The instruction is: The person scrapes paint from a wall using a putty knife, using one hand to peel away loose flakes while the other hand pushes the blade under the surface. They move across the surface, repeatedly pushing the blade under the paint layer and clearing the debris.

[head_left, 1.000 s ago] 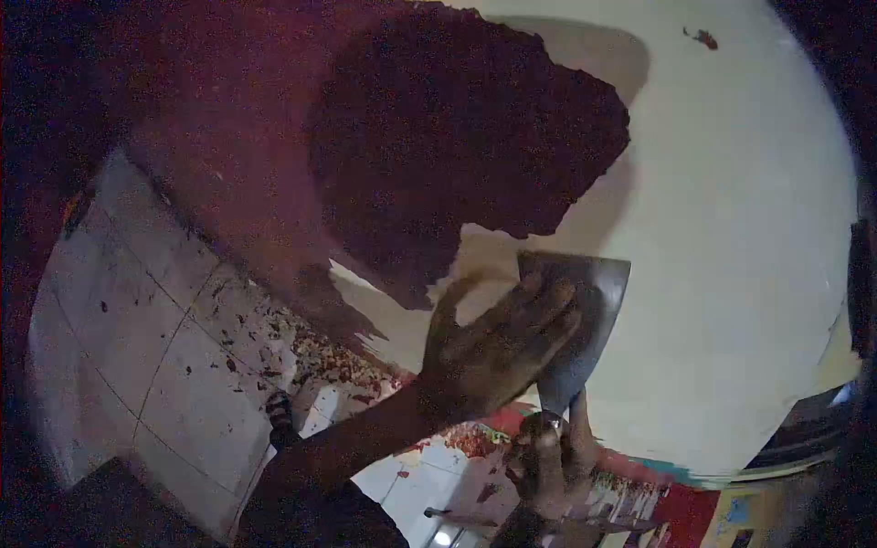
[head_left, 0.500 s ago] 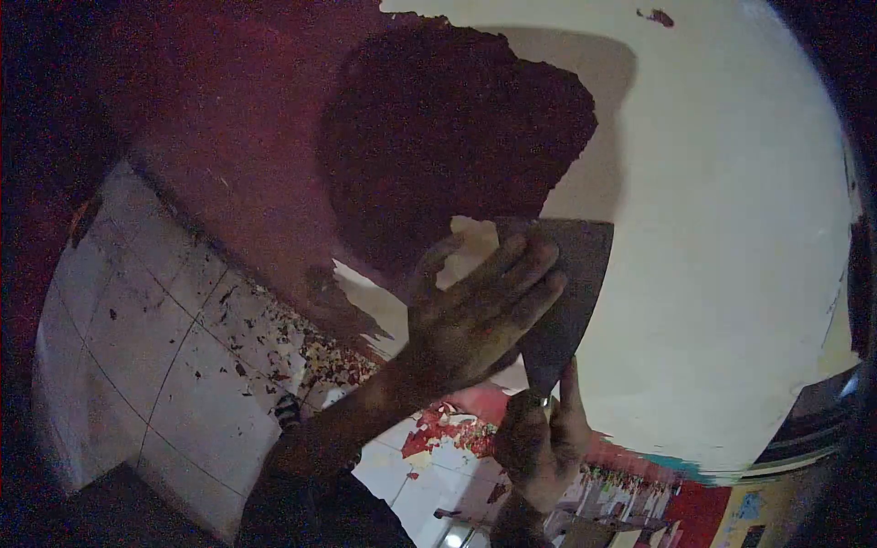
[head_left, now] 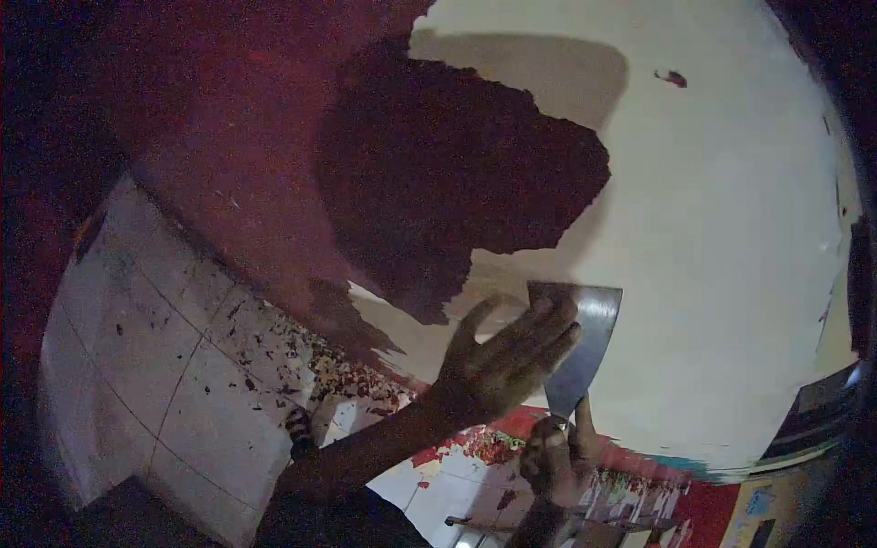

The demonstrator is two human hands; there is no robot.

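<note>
A wide-bladed scraper [head_left: 589,338] points upward against the pale, bare part of the wall [head_left: 713,256]. My right hand [head_left: 559,461] is wrapped round its handle, low in the view. My left hand [head_left: 507,361] lies with stretched fingers over the left side of the blade, the thumb apart. Above the blade edge, dark red paint [head_left: 457,164] with a ragged border still covers the wall, partly in shadow. A strip of pale wall separates the blade edge from that border.
Paint flakes [head_left: 320,370] litter the tiled floor [head_left: 183,365] along the wall's foot. Red scraps [head_left: 448,457] lie nearer my hands. A small dark patch [head_left: 671,79] marks the pale wall at upper right. A striped sandal or foot [head_left: 299,427] shows beside my left forearm.
The scraper has moved down and slightly right, away from the red paint's border, with both hands following it. The view has shifted, so the wall appears lower.
</note>
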